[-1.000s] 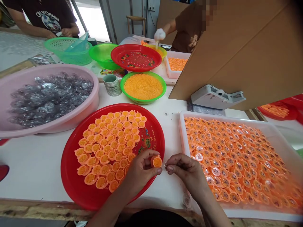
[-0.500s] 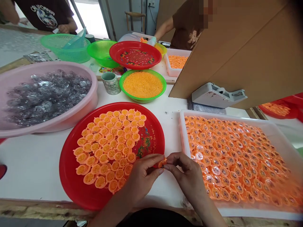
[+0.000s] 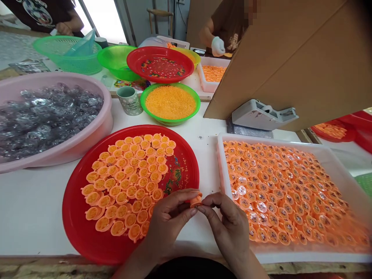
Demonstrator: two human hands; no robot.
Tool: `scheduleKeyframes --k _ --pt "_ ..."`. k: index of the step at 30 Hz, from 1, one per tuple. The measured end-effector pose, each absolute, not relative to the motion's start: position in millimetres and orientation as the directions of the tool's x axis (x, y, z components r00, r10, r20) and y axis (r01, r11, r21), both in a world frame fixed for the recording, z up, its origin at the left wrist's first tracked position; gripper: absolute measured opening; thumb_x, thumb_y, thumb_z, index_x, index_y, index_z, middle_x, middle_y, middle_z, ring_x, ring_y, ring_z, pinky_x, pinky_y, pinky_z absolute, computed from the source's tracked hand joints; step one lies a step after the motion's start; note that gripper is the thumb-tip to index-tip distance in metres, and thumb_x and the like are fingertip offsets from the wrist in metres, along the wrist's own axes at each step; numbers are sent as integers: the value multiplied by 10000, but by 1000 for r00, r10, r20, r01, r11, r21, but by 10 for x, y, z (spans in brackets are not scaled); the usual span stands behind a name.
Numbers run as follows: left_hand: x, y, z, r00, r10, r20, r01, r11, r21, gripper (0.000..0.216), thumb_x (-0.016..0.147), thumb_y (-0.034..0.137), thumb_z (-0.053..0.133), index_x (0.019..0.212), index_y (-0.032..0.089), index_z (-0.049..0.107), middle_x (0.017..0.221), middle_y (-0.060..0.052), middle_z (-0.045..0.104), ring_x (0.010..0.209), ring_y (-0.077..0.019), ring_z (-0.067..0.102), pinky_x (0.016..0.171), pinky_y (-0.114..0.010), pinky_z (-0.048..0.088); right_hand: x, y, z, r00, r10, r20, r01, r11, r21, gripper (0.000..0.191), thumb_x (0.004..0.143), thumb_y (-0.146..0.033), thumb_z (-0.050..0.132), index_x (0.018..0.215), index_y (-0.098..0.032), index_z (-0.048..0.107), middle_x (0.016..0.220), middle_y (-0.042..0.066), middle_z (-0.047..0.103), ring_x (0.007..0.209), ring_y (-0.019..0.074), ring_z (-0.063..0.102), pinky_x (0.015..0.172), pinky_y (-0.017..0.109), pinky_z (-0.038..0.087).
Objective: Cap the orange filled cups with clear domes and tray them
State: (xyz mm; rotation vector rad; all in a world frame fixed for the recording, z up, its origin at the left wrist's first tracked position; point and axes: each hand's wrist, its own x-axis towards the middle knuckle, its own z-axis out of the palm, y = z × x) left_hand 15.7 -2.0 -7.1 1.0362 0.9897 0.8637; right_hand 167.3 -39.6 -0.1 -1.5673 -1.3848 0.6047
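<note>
Just beyond the work area, to your right, a large brown cardboard sheet (image 3: pixel 279 58) slants across the table and blocks part of the far side. A white tape dispenser (image 3: pixel 258 115) stands against its foot. A lettered mug (image 3: pixel 130 101) sits near the middle, beside a green bowl (image 3: pixel 168 123). At the far left, a co-worker in a dark printed shirt (image 3: pixel 46 17) is cut off by the upper edge; another, wearing a white glove (image 3: pixel 217 46), is partly hidden behind the cardboard.

Your fingers cover much of the small orange cup (image 3: pixel 195 198) you have between your hands, over the right edge of the near red tray (image 3: pixel 186 162). Your left hand (image 3: pixel 174 217) grips it between thumb and fingers, while your right hand (image 3: pixel 225 221) pinches its right edge; the dark bit at its lower rim is too small to make out.

The near red tray holds rows of orange cups with yellow-orange contents. To your right, a white tray (image 3: pixel 220 162) is packed with similar cups bearing printed, shiny tops, blurred at the near right corner. On your left, a pink tub (image 3: pixel 108 106), cut off by the edge, holds a heap of clear, glossy pieces. Orange granules (image 3: pixel 171 102) fill the green bowl.
</note>
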Motion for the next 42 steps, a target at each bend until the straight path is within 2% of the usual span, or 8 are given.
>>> scheduleKeyframes --k 8,14,18,23,27,33,38,42 --pt "96 -4 -119 435 886 -162 -259 295 920 180 835 155 686 988 242 725 1099 -46 716 1013 -218 673 889 -309 566 1638 -436 16 231 931 281 489 139 -861 125 837 -130 685 862 -237 626 741 -12 675 667 144 639 613 247 506" --pt "143 -3 -126 389 906 -166 -341 309 888 270 850 135 664 1081 273 637 1078 -24 716 984 -212 688 881 -342 573 1647 -395 -16 153 959 240 477 141 -867 252 878 -164 632 1117 -242 616 829 19 639 728 165 612 657 285 506" --pt "148 17 -121 348 924 -158 -225 246 943 248 851 147 657 1078 246 662 1077 -33 714 1004 -201 680 885 -292 567 1654 -372 -38 135 961 243 494 147 -857 215 900 -139 590 1085 -247 608 866 27 622 774 172 602 682 292 496" --pt "142 12 -149 297 953 -58 -68 82 994 286 867 122 617 1077 310 665 995 27 711 906 -138 687 815 -205 556 1627 -393 -85 110 970 215 503 132 -854 199 909 -146 576 1082 -245 581 865 18 613 782 165 591 701 283 489" --pt "186 -44 -185 279 960 25 -40 -15 999 292 897 127 548 1113 307 624 962 18 696 859 -143 687 780 -218 554 1593 -415 -113 146 968 204 506 104 -856 106 913 -157 559 987 -232 569 815 3 589 728 149 569 655 260 465" --pt "299 -29 -271 294 956 -20 -63 40 997 262 883 152 550 1113 257 616 893 -13 699 799 -160 680 732 -235 548 1693 -359 -119 115 993 8 328 -31 -944 81 912 -307 595 945 -232 596 762 -5 578 680 151 573 618 246 469" --pt "394 106 -136 405 903 -140 -67 182 981 234 855 158 583 1079 219 611 968 -44 689 876 -190 675 796 -278 548 1827 -318 -131 192 981 -16 279 -70 -958 107 876 -306 642 965 -247 638 763 -12 615 692 151 584 631 236 463" --pt "456 164 -32 436 881 -186 -20 216 976 246 852 161 605 1088 227 628 1014 -40 699 941 -192 680 845 -277 550 1903 -336 -146 228 970 80 329 1 -944 121 874 -196 625 976 -259 639 791 -22 626 708 133 595 633 216 468"
